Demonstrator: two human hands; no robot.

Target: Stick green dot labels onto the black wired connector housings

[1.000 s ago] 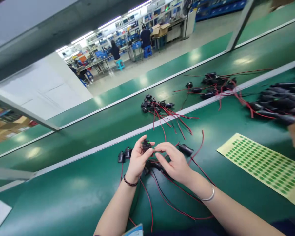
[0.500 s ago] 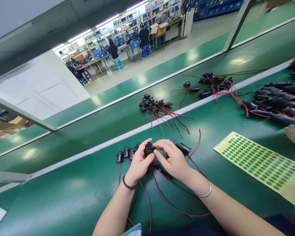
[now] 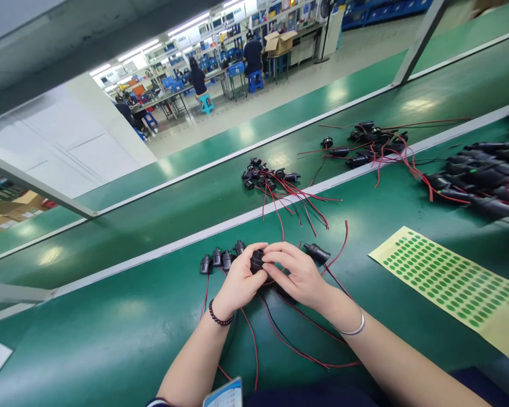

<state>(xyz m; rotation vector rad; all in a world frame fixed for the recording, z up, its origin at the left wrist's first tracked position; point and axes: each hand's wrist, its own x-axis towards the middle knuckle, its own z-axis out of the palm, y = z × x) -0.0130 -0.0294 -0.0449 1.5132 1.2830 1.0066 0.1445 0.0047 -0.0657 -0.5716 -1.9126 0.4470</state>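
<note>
Centre-low in frame, on the green table (image 3: 110,333): left hand (image 3: 240,280) and right hand (image 3: 299,277) both closed around one black socket (image 3: 257,261), fingertips meeting on top. The socket is small, round and dark; its red and black leads (image 3: 280,338) trail toward the bottom edge. A white strip (image 3: 152,261) runs just beyond the hands. Row of sockets (image 3: 220,260) just left; sticker sheet (image 3: 445,282) well apart, right. Bare table lower left.

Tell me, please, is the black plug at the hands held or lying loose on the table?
Held: the left hand and right hand both pinch the black plug between them.
</note>
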